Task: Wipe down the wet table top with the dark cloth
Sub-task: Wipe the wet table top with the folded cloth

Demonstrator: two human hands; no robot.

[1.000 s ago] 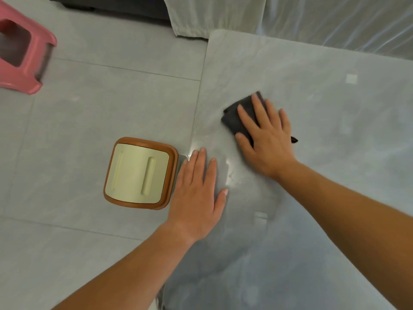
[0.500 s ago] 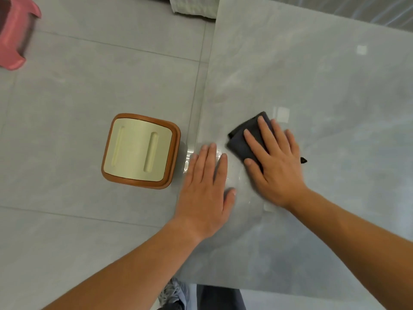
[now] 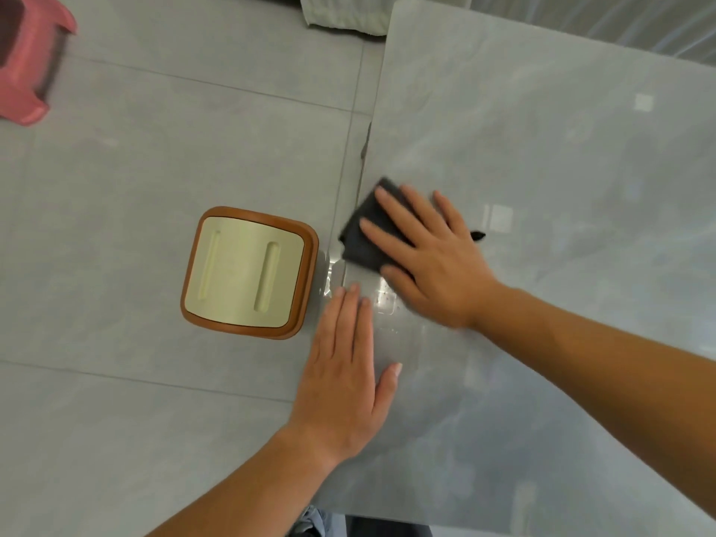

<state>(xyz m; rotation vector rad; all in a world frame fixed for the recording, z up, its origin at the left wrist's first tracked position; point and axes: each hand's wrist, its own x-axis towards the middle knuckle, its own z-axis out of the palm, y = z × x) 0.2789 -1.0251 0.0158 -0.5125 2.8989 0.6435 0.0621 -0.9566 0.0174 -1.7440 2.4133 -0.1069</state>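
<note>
The grey glossy table top (image 3: 542, 157) fills the right half of the view. A folded dark cloth (image 3: 362, 236) lies at the table's left edge. My right hand (image 3: 430, 257) presses flat on the cloth with fingers spread, covering most of it. Water drops and a wet sheen (image 3: 385, 300) show just below the cloth. My left hand (image 3: 346, 377) rests flat on the table near its left edge, fingers together, holding nothing.
A brown-rimmed stool with a cream seat (image 3: 248, 273) stands on the tiled floor just left of the table edge. A pink plastic stool (image 3: 31, 60) is at the top left. White fabric (image 3: 345, 13) hangs at the top.
My right hand has slid the cloth leftward to the table's left edge. My left hand has stayed flat at about the same spot.
</note>
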